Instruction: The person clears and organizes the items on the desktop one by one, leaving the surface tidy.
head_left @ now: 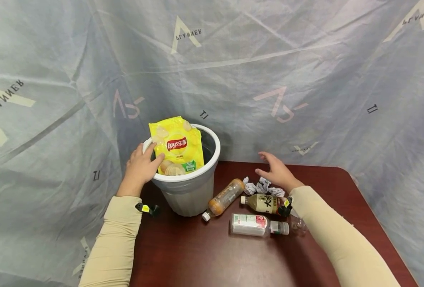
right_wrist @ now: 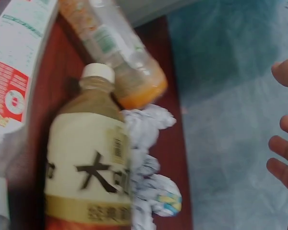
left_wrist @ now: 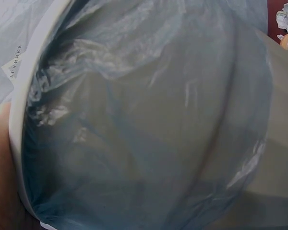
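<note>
A yellow Lay's chip bag (head_left: 176, 148) stands upright in the mouth of a grey trash bin (head_left: 192, 198) with a white rim. My left hand (head_left: 140, 164) rests at the bin's left rim, fingers spread, thumb and forefinger beside the bag's edge. In the left wrist view, that hand (left_wrist: 1, 167) shows past the rim, and a thin plastic liner (left_wrist: 144, 120) hangs over the bin's outside. My right hand (head_left: 278, 172) hovers over crumpled paper balls (head_left: 263, 185), fingers apart and holding nothing. Below it lies a bottle with a cream label (head_left: 264, 203).
An orange-tinted bottle (head_left: 226, 198) lies against the bin's right side. Nearer me is a clear bottle with a white and red label (head_left: 251, 225). Another clear plastic piece (head_left: 298, 224) is partly hidden by my right forearm. Grey cloth (head_left: 233, 71) hangs behind the dark red table (head_left: 197, 255).
</note>
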Available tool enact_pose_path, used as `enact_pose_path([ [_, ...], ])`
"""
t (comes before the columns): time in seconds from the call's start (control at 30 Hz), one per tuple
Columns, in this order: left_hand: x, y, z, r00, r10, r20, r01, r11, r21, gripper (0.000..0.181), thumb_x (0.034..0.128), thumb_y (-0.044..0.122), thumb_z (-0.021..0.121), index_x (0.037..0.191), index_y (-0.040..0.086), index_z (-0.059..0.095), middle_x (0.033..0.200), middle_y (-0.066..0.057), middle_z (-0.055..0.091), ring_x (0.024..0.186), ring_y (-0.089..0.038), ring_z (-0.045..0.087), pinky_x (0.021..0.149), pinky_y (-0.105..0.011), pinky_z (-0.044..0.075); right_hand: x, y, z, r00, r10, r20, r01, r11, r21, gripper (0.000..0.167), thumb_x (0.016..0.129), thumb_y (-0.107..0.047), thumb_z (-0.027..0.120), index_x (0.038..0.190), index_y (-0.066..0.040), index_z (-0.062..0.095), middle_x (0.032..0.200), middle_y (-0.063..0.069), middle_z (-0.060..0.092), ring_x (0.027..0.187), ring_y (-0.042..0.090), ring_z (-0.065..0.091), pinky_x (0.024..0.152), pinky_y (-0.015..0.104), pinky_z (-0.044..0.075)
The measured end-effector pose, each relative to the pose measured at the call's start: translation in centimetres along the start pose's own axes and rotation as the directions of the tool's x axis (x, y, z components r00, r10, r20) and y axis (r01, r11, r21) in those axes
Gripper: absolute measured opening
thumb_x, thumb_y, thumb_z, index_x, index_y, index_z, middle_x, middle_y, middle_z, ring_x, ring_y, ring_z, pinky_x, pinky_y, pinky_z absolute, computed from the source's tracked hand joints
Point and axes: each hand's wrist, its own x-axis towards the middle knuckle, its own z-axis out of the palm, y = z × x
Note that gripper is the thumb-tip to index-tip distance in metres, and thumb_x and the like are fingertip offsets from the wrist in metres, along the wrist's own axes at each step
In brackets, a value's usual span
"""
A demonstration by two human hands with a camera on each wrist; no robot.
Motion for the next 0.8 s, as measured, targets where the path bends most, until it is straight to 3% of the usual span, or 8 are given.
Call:
enact_pose_path([
  [0.2, 0.1, 0.1, 0.0, 1.0, 0.002, -0.001, -0.002, 1.0, -0.002, 0.077, 0.1013, 0.064, 0.033, 0.163, 0.018, 0.024, 0.165, -0.029, 0.002, 0.149, -0.055, 0.006, 0.112, -0.074, 0.01, 0.8, -0.8, 4.1, 0.992, -0.098, 0.084, 0.101, 0.994, -0.033, 0.067, 0.091, -0.026, 0.076, 0.15, -0.01, 0.046, 0.139, 0.016, 0.054, 0.127, 0.036, 0.053, 0.102, 0.056, 0.044],
  [0.5, -0.4, 0.0, 0.0, 1.0, -0.007, 0.008, 0.007, 1.0, -0.007, 0.075, 0.1025, 0.061, 0.035, 0.163, 0.017, 0.024, 0.165, -0.029, 0.002, 0.148, -0.056, 0.008, 0.112, -0.075, 0.011, 1.5, -1.8, 10.5, 0.94, -0.22, 0.259, 0.26, 0.957, -0.131, 0.069, 0.08, -0.023, 0.082, 0.143, -0.018, 0.054, 0.141, 0.009, 0.053, 0.132, 0.03, 0.05, 0.107, 0.051, 0.042],
  [0.7, -0.3, -0.4, -0.1, 1.0, 0.003, -0.005, -0.003, 1.0, -0.004, 0.075, 0.1025, 0.063, 0.034, 0.163, 0.018, 0.024, 0.166, -0.028, 0.001, 0.148, -0.055, 0.008, 0.111, -0.075, 0.012, 1.5, -1.9, 13.1, 0.924, -0.263, 0.279, 0.321, 0.928, -0.188, 0.072, 0.074, -0.025, 0.086, 0.141, -0.019, 0.059, 0.138, 0.007, 0.056, 0.131, 0.032, 0.05, 0.108, 0.051, 0.041],
  [0.8, -0.3, -0.4, -0.1, 1.0, 0.002, -0.002, -0.002, 1.0, 0.001, 0.075, 0.1027, 0.062, 0.034, 0.163, 0.018, 0.025, 0.166, -0.028, 0.002, 0.149, -0.054, 0.008, 0.111, -0.075, 0.012, 1.3, -1.7, 14.2, 0.915, -0.31, 0.259, 0.373, 0.894, -0.248, 0.073, 0.069, -0.027, 0.088, 0.137, -0.022, 0.062, 0.133, 0.007, 0.059, 0.128, 0.033, 0.052, 0.108, 0.053, 0.04],
])
